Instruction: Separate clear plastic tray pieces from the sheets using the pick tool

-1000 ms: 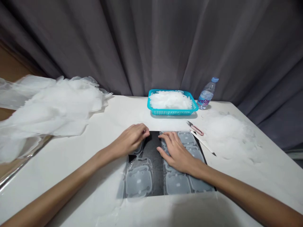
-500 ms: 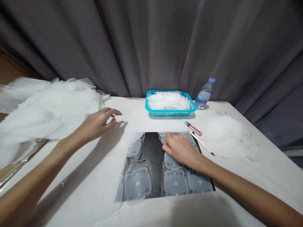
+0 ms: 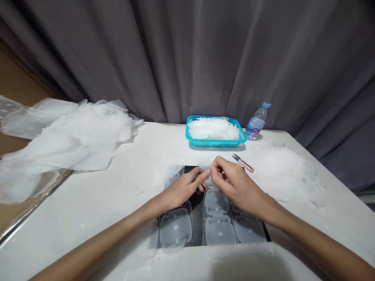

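My left hand and my right hand meet at the far part of a translucent film patterned with rounded squares. The film lies over a black mat on the white table. My right fingers are curled into a pinch, and my left fingertips press together against them. A small translucent bit shows beneath the fingers; what exactly they grip is hidden. Another rounded-square piece lies left of the bare black strip. Beyond my right hand rest pink-handled thread snips.
A turquoise basket of white fluffy pieces stands at the back beside a water bottle. White fluff is heaped at the right. A large pile of white sheets covers the left. A grey curtain hangs behind.
My left hand swung out left toward the white sheets, then came back to meet my right hand. My right hand went from spread to pinched. The white knife is no longer visible.
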A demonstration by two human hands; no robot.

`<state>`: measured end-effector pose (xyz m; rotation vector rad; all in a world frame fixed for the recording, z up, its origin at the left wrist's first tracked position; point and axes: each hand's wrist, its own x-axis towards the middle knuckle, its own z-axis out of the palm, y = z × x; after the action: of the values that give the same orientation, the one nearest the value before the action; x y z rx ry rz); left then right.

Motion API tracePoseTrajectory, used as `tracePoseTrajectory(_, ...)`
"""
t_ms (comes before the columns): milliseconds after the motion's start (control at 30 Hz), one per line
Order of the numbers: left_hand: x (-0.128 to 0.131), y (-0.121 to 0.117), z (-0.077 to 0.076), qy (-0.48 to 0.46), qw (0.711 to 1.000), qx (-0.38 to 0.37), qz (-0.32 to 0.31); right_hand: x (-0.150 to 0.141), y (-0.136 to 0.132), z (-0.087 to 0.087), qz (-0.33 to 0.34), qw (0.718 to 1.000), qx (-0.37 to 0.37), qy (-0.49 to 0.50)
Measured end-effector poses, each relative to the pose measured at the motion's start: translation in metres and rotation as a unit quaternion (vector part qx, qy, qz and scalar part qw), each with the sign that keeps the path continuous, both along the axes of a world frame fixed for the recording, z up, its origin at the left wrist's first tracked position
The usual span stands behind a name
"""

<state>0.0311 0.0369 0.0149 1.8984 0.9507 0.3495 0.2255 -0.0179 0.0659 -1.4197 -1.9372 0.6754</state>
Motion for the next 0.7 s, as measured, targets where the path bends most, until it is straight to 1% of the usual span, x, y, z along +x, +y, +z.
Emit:
tracePoseTrajectory(33,0.004,-0.002,-0.006,-0.029,0.999,-0.018,0.007,-0.001,0.000,-0.001,-0.008,1.000,0.009,0.002)
tracePoseTrajectory(100,0.008,-0.005,-0.016,-0.082,0.996,-0.024,0.022,0.000,0.003,-0.005,-0.026,0.999,0.018,-0.016)
tracePoseTrajectory(167,0.007,-0.005,-0.019,-0.137,0.989,-0.043,0.022,0.007,0.007,-0.008,-0.044,0.998,0.020,-0.044)
tracePoseTrajectory(200,0.006,-0.004,-0.017,-0.166,0.984,-0.061,0.015,0.011,0.009,-0.010,-0.054,0.996,0.023,-0.060)
tracePoseTrajectory(233,0.003,-0.003,-0.013,-0.191,0.978,-0.079,0.007,0.017,0.012,-0.011,-0.067,0.994,0.029,-0.076)
tracePoseTrajectory(300,-0.002,0.001,0.002,-0.229,0.969,-0.098,-0.002,0.029,0.016,-0.014,-0.100,0.987,0.044,-0.116)
tracePoseTrajectory(367,-0.007,0.004,0.025,-0.249,0.963,-0.100,0.006,0.040,0.021,-0.018,-0.133,0.975,0.054,-0.172)
tracePoseTrajectory(433,-0.014,0.007,0.051,-0.257,0.962,-0.083,0.032,0.046,0.025,-0.024,-0.144,0.961,0.047,-0.232)
tracePoseTrajectory(500,-0.024,0.011,0.078,-0.232,0.969,-0.026,0.080,0.046,0.026,-0.031,-0.125,0.955,0.026,-0.266)
tracePoseTrajectory(533,-0.032,0.013,0.090,-0.224,0.968,0.027,0.110,0.043,0.026,-0.034,-0.109,0.957,0.018,-0.269)
tracePoseTrajectory(567,-0.042,0.016,0.102,-0.232,0.960,0.092,0.129,0.038,0.024,-0.038,-0.089,0.961,0.016,-0.261)
tracePoseTrajectory(600,-0.055,0.019,0.112,-0.248,0.944,0.160,0.146,0.031,0.020,-0.040,-0.066,0.967,0.023,-0.244)
tracePoseTrajectory(633,-0.069,0.023,0.120,-0.241,0.923,0.229,0.191,0.023,0.016,-0.043,-0.035,0.974,0.035,-0.221)
tracePoseTrajectory(667,-0.085,0.026,0.128,-0.227,0.898,0.295,0.236,0.014,0.010,-0.045,0.007,0.979,0.050,-0.196)
tracePoseTrajectory(700,-0.102,0.029,0.134,-0.183,0.885,0.330,0.272,0.004,0.002,-0.046,0.058,0.980,0.067,-0.176)
